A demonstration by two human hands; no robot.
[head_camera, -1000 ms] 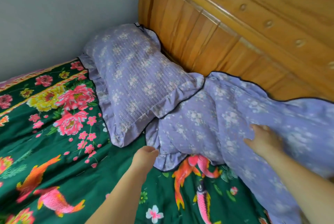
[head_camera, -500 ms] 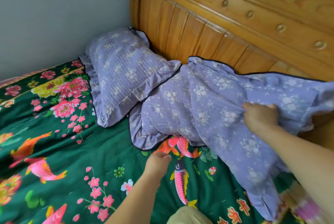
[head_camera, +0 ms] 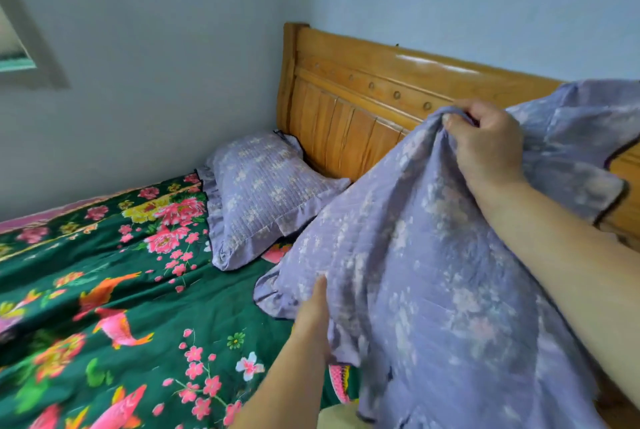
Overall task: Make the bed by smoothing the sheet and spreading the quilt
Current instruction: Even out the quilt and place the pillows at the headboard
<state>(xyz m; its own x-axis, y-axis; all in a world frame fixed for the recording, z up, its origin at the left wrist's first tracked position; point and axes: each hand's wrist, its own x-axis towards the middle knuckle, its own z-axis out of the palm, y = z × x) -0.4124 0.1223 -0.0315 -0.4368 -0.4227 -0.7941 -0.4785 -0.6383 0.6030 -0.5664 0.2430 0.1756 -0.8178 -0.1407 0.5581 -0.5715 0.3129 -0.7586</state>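
My right hand (head_camera: 485, 141) has a tight grip on a bunched fold of the soft purple flowered pillow (head_camera: 415, 255) and holds it up high, I think so the bed under it gets free. Below that grip, my left hand (head_camera: 311, 318) touches the pillow's frilly edge with the thumb on the cloth; I cannot tell if those fingers grip. Under both lies the dark green flowered sheet with pink fish (head_camera: 104, 290), wrinkled. Past it rests a second purple pillow (head_camera: 263, 193) by the wooden headboard (head_camera: 346, 110). I see no quilt.

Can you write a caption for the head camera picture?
Both hands lift a purple pillow off the green sheet.
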